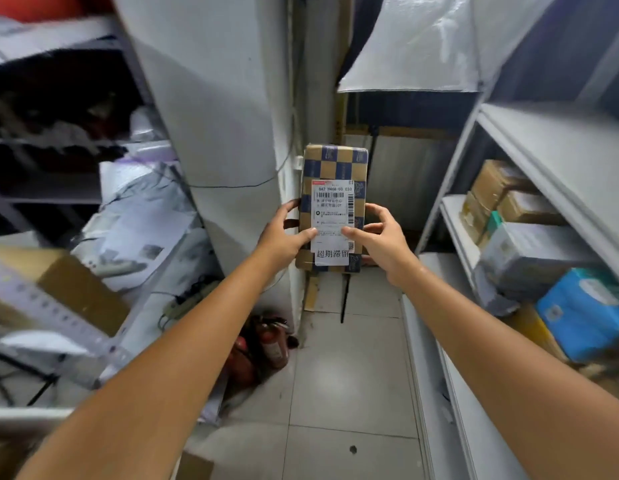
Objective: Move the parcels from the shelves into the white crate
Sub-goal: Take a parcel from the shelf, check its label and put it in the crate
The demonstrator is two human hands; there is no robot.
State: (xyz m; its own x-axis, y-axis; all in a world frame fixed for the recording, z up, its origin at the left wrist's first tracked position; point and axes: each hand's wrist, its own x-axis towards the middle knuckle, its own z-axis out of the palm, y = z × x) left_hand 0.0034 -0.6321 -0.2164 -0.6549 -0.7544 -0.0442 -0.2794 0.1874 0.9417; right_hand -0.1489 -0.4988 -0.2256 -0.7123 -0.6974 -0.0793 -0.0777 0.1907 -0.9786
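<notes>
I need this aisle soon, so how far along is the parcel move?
Done: cannot tell, as the white crate is out of view. In hand: the left hand and right hand grip a checkered parcel, label facing the camera. Remaining: cardboard boxes sit on the right shelf and grey mail bags on the left shelves.

both arms outstretched | left hand (282, 237) gripping | right hand (382, 244) gripping

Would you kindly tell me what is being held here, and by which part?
The checkered parcel: left hand grip on its lower left edge, right hand grip on its lower right edge.
</notes>
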